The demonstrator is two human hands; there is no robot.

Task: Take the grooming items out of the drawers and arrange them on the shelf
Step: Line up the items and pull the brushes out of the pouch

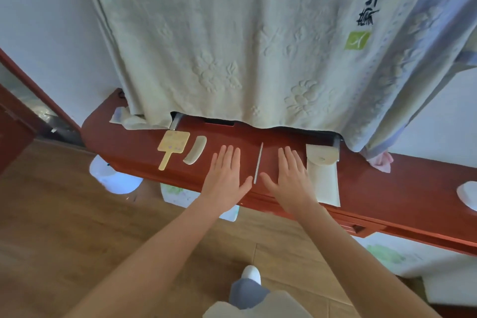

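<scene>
On the red wooden shelf [134,147] lie a yellow hand mirror [172,146], a pale curved comb [195,150], a thin white stick [258,163] and a cream pouch with a snap flap [323,174]. My left hand [225,175] rests flat on the shelf, palm down, between the comb and the stick. My right hand [290,175] lies flat between the stick and the pouch. Both hands hold nothing, fingers spread. The drawers below the shelf edge look closed.
A large pale towel [232,46] hangs over the wall behind the shelf, hiding its back. A pink cloth [380,161] and a white object [468,195] sit at the right. A white bucket [113,178] stands on the wooden floor at the left.
</scene>
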